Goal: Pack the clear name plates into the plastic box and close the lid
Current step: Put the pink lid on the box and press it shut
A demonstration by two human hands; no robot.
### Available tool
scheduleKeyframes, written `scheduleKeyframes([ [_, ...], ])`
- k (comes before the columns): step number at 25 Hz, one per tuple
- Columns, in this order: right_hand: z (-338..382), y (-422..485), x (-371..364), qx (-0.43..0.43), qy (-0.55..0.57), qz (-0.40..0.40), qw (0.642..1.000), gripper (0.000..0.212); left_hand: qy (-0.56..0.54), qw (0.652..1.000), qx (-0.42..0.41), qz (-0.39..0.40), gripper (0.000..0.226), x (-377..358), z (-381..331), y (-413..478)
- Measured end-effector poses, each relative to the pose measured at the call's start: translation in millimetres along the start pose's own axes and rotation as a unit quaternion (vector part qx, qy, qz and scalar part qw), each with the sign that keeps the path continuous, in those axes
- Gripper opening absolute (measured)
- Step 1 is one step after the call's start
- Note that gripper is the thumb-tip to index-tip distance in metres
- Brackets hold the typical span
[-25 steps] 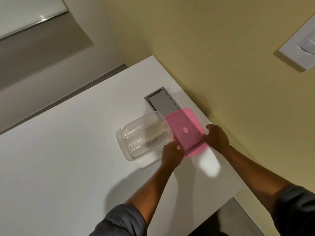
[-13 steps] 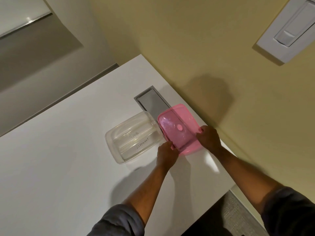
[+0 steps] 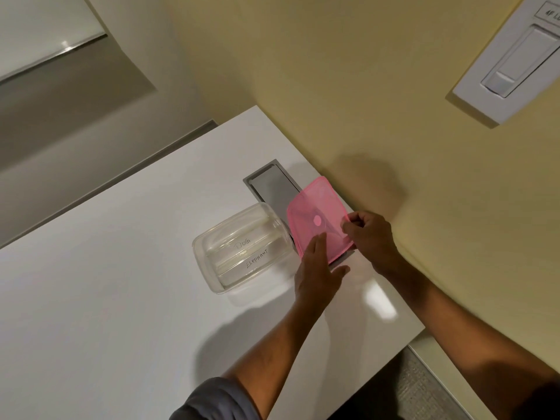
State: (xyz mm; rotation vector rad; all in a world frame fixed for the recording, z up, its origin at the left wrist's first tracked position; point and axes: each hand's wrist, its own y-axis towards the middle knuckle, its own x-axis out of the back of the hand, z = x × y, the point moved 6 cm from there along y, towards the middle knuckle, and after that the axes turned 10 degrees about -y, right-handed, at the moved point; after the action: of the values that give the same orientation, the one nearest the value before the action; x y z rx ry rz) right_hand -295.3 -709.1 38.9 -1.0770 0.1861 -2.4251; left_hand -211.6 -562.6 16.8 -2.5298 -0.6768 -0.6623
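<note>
A clear plastic box stands open on the white table. Inside it lie clear name plates, two with handwritten words "DOG" and "ELEPHANT". Just right of the box a pink lid is tilted up off the table. My right hand pinches the lid's right edge. My left hand has its fingers spread, touching the lid's near edge from below.
A grey metal cable hatch is set into the table behind the box and lid. The yellow wall runs along the table's right edge, with a white switch panel on it. The table's near right corner drops to grey floor.
The pink lid has been lifted from lying flat and tipped up toward the box. My right hand moved onto its right edge; my left hand loosened from a grip to spread fingers.
</note>
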Motion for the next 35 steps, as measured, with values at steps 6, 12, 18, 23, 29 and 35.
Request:
scheduleKeyframes([
  [6,62.4,-18.1,0.9,0.033,0.094,0.021,0.995,0.021,0.048,0.989,-0.062,-0.124,0.061,46.2,-24.1,-8.7],
  [12,98.0,-21.3,-14.9,0.095,0.127,0.091,0.983,0.042,-0.059,0.980,-0.073,-0.177,0.044,97.6,-22.3,-20.5],
  [18,93.4,-12.7,-36.5,0.080,0.062,0.054,0.993,0.045,-0.148,0.969,-0.073,-0.186,0.026,145.6,0.4,-25.1],
  [23,91.2,-0.6,-54.0,0.046,0.061,0.033,0.997,0.050,-0.346,0.923,-0.022,-0.166,0.035,180.5,34.4,-24.9],
  [29,92.2,9.9,-71.0,0.052,0.063,0.041,0.996,0.031,-0.462,0.865,0.070,-0.181,0.046,210.1,84.7,-28.6],
  [35,92.7,13.1,-86.7,0.051,0.051,0.058,0.996,0.029,-0.333,0.903,0.111,-0.247,0.035,220.9,121.3,-31.7],
])
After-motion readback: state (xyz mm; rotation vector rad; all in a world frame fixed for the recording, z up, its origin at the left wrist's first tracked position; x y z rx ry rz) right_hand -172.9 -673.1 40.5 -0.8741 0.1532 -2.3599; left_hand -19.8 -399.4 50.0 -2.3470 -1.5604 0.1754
